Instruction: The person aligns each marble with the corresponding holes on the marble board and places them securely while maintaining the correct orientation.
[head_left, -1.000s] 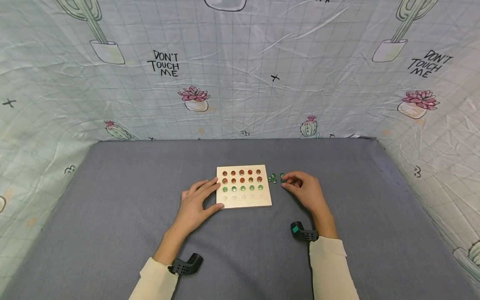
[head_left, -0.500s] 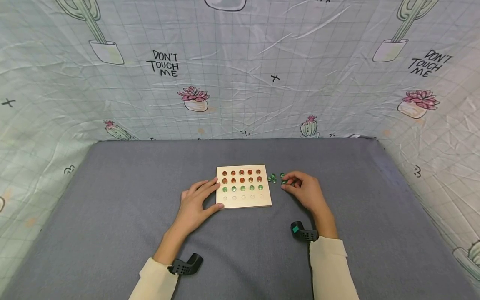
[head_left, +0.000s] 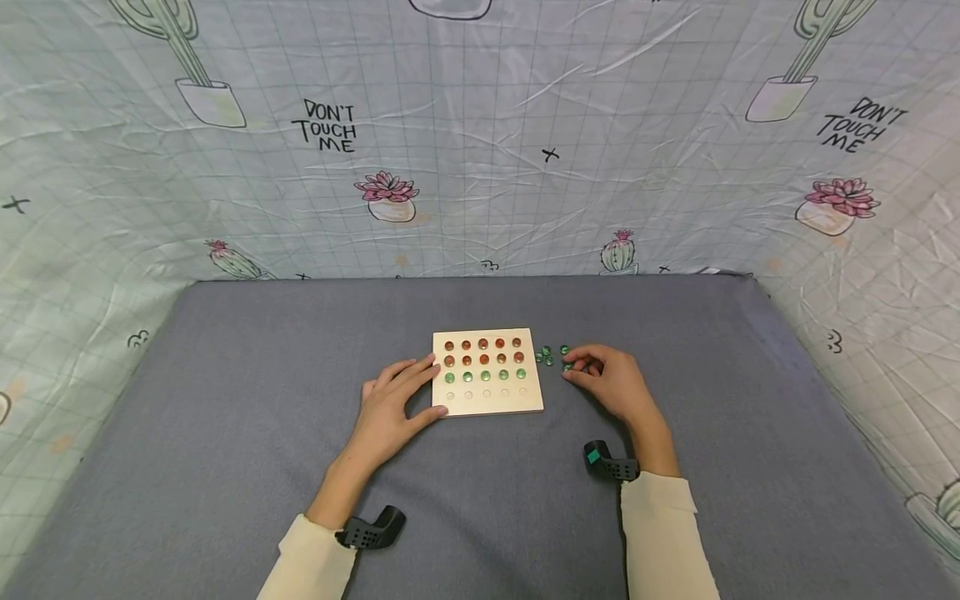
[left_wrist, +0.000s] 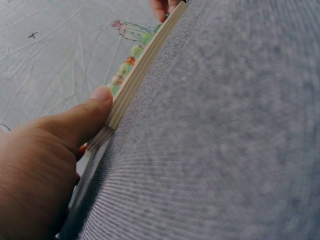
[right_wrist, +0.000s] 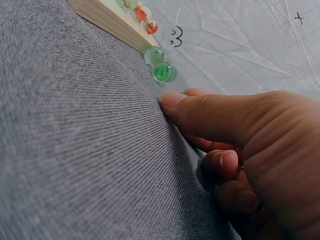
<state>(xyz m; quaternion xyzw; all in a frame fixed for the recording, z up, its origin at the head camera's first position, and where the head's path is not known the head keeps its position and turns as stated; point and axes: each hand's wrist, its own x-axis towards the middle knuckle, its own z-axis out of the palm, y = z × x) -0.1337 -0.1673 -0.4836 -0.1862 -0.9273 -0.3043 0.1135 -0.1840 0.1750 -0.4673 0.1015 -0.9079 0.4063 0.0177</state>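
A pale wooden board (head_left: 487, 403) lies on the grey cloth. Two rows of orange-red marbles (head_left: 483, 343) sit in its far hollows, with a row of green marbles (head_left: 485, 376) nearer; the nearest row shows bare hollows. My left hand (head_left: 390, 414) rests on the board's left side, fingers fairly straight and spread, thumb at the near left corner, also seen in the left wrist view. Right of the board, my right hand (head_left: 611, 379) pinches a green marble (head_left: 567, 367) between thumb and forefinger, low at the cloth. The right wrist view hides that marble behind the thumb (right_wrist: 200, 112).
Several loose green marbles (head_left: 547, 357) lie between the board and my right hand, one of them (head_left: 565, 350) just beyond the fingertips. Grey cloth (head_left: 300, 333) covers the table. A patterned curtain (head_left: 480, 167) stands behind and at both sides.
Both hands stay nearly in place. The board and marbles have not visibly moved; the head view has shifted very slightly.
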